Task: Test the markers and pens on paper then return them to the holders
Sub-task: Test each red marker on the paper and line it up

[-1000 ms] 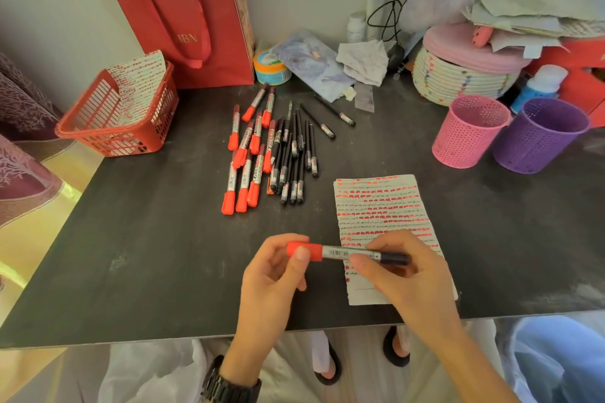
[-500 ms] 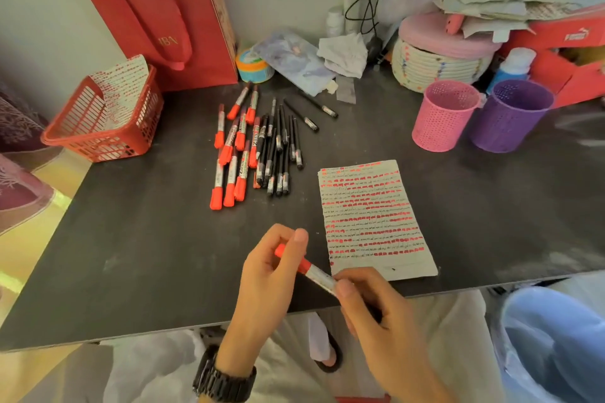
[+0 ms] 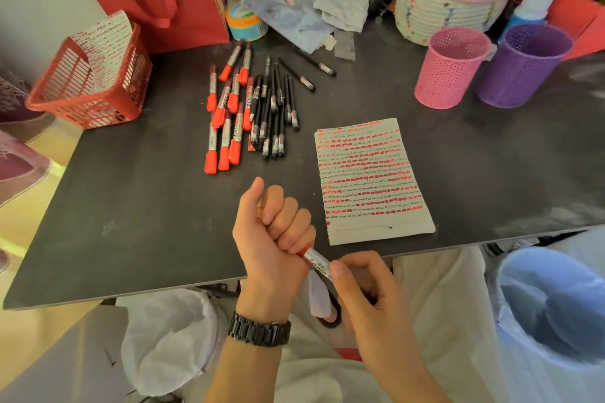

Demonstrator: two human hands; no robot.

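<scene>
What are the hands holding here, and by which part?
One red marker: the left hand grips its cap end, the right hand pinches the barrel.

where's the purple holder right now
In the head view, the purple holder stands at the far right of the table, just right of the pink holder.

L hand point(image 3: 273, 229) fisted w/ thumb up, fingers curled round one end of a marker point(image 3: 316, 259), R hand point(image 3: 363, 288) just beside it pinching the barrel.
</scene>
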